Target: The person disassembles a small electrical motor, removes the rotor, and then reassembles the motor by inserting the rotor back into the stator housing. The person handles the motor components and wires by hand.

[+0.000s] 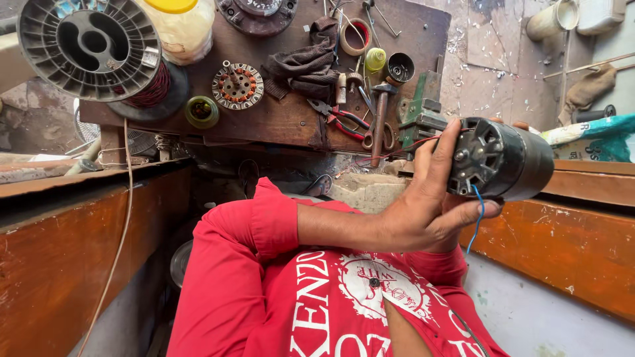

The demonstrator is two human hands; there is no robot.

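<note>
Your left hand is wrapped around a small black electric motor, blue wire dangling, cluttered workbench just behind.

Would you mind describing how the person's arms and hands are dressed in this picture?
The left hand is bare: no glove, ring or watch shows. Its forearm is uncovered up to a bright red sleeve, rolled into a thick cuff near the elbow, part of a red shirt with white print. The right hand is mostly hidden; only fingertips show.
</note>
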